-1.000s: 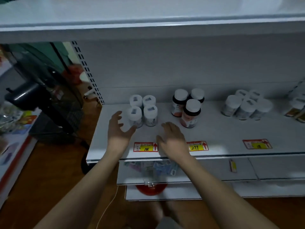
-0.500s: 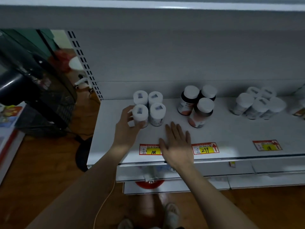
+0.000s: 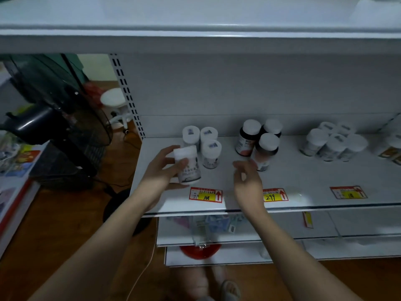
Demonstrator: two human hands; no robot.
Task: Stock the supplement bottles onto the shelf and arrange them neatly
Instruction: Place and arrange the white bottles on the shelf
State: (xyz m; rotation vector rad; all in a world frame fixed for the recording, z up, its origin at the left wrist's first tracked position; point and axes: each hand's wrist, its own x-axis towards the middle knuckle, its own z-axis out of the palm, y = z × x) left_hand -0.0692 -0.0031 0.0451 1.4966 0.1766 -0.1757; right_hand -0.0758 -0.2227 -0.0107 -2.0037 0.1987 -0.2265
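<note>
L hand (image 3: 161,168) grips white bottle (image 3: 188,166) above shelf (image 3: 303,177), R hand (image 3: 247,181) loose, empty

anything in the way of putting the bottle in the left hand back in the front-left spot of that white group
Nothing visible. The left hand holds the bottle just before the empty front-left spot; three white bottles stand behind and beside it, the right hand off right.
</note>
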